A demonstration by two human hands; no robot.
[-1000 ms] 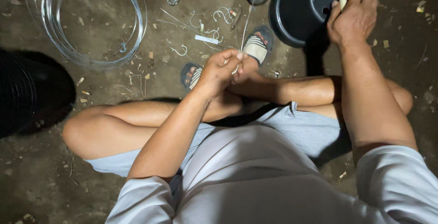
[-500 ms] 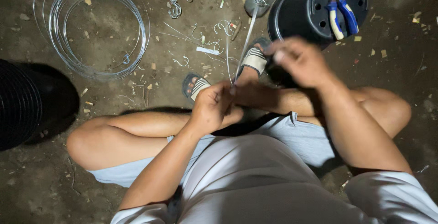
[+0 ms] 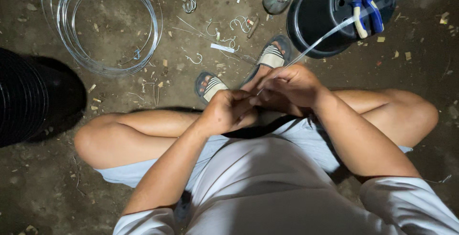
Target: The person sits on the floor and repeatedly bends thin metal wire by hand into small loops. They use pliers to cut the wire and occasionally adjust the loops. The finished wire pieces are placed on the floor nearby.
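Gripping a thin wire (image 3: 315, 43) at the centre of the frame, I am keeping both hands closed on it: the left hand (image 3: 227, 110) is curled tight around its near end, the right hand (image 3: 291, 84) is pinching just beside it. The wire is running toward the upper right, over the black pot (image 3: 318, 22) where the pliers (image 3: 366, 15) are lying. I am judging that the free end could whip or slip, since it is springy.
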